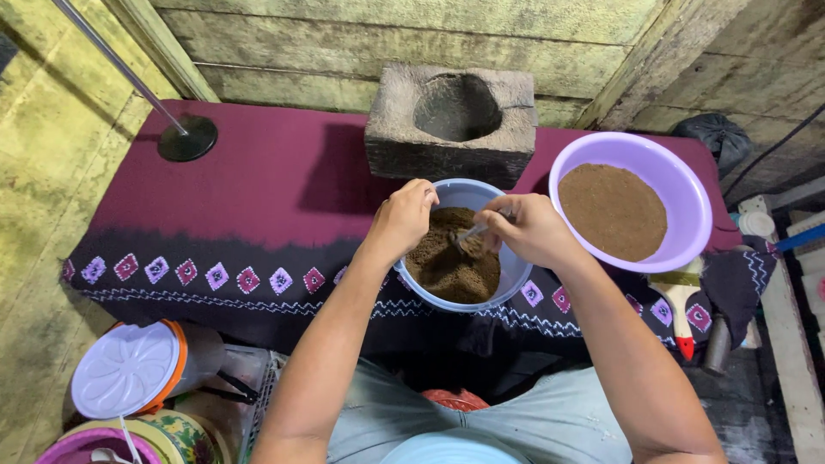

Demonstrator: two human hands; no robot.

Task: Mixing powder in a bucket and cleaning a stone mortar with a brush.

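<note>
At the cloth-covered bench's (258,172) front edge, our left hand (402,216) grips the blue bowl (507,275) of coarse brown powder (451,266); our right hand (528,228) closes round what seems a spoon (469,233).

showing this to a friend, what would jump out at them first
Both hands meet over a pale blue bowl of coarse brown powder at centre; the right hand holds a spoon, the left hand grips the rim. Right of it sits a purple basin of finer powder; behind, a stone mortar.

My fingers (421,196) grip a smooth blue plastic bowl (507,275) of coarse, matt brown powder (447,266). Beyond sits a rough stone mortar (451,120) on the counter's matt maroon cloth (258,180), beside a glossy lilac plastic basin (696,206).
</note>
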